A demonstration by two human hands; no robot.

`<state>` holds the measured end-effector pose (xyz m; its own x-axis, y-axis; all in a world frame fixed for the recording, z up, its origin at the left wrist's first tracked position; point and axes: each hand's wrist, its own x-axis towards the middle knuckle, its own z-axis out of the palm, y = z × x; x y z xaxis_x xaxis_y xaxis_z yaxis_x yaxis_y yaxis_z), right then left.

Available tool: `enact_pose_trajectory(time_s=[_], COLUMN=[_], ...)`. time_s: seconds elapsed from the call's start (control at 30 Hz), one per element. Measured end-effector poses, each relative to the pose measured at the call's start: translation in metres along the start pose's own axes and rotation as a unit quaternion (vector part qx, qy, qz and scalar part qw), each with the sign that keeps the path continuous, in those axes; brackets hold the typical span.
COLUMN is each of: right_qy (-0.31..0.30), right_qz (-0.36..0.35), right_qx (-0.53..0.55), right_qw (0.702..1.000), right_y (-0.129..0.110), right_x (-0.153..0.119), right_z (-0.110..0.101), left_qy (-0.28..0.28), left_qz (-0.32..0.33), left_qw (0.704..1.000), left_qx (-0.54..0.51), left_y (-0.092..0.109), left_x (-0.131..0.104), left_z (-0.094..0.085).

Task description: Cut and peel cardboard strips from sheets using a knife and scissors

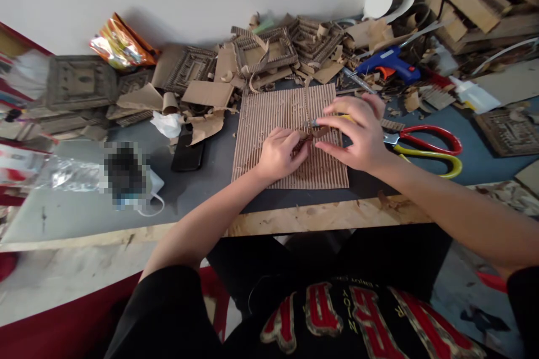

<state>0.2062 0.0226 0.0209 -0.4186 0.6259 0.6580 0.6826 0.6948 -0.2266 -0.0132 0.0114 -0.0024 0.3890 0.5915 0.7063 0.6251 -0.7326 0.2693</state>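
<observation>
A square sheet of corrugated cardboard (261,118), ridges facing up, lies in front of me. Over its middle, my left hand (281,152) is closed, pinching a narrow corrugated cardboard strip (307,102) whose long end runs toward the back edge. My right hand (357,130) is close by on the right, thumb and fingers curved and apart around a small brown flap of the strip. Behind its fingers shows a slim tool with a grey tip and a yellow part (347,117); most of it is hidden. Scissors (429,140) with one red and one yellow handle lie beside my right wrist.
A blue glue gun (389,64) and a white bottle (475,94) lie at the back right. Cardboard scraps and ridged frames (265,53) crowd the wall. On the left are a black phone (188,148), crumpled tissue (166,123) and an orange bag (122,42). A wooden edge (290,217) borders the table.
</observation>
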Motion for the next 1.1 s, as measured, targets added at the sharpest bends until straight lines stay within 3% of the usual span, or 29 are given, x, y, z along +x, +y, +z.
enact_pose_trajectory(time_s=[0.07,0.2,0.3,0.5,0.73,1.1], right_qy=[-0.023,-0.055,-0.054,-0.053,-0.069,-0.041], right_qz=[-0.027,0.008,0.021,0.011,0.043,-0.004], right_qx=[0.011,0.027,0.053,0.126,0.136,0.268], right_qw=[0.999,0.998,0.997,0.990,0.987,0.963], right_y=[-0.0020,-0.0028,-0.0030,-0.0068,-0.0094,-0.0047], right_x=[-0.0004,-0.0009,-0.0003,0.0003,0.0008,0.0027], right_z=[0.0023,0.0062,0.0049,0.0040,0.0063,0.0098], left_qy=[-0.013,-0.027,-0.028,0.022,-0.021,-0.054], left_qz=[0.042,0.074,0.064,0.042,-0.009,-0.048], left_qw=[0.999,0.997,0.997,0.995,0.999,0.988], left_qx=[0.021,0.020,0.032,0.088,-0.034,-0.138], left_y=[0.0004,0.0010,0.0014,0.0000,-0.0049,-0.0049], left_x=[0.0003,0.0001,-0.0019,-0.0039,0.0012,0.0043], left_z=[0.0009,0.0011,0.0006,0.0019,-0.0008,-0.0043])
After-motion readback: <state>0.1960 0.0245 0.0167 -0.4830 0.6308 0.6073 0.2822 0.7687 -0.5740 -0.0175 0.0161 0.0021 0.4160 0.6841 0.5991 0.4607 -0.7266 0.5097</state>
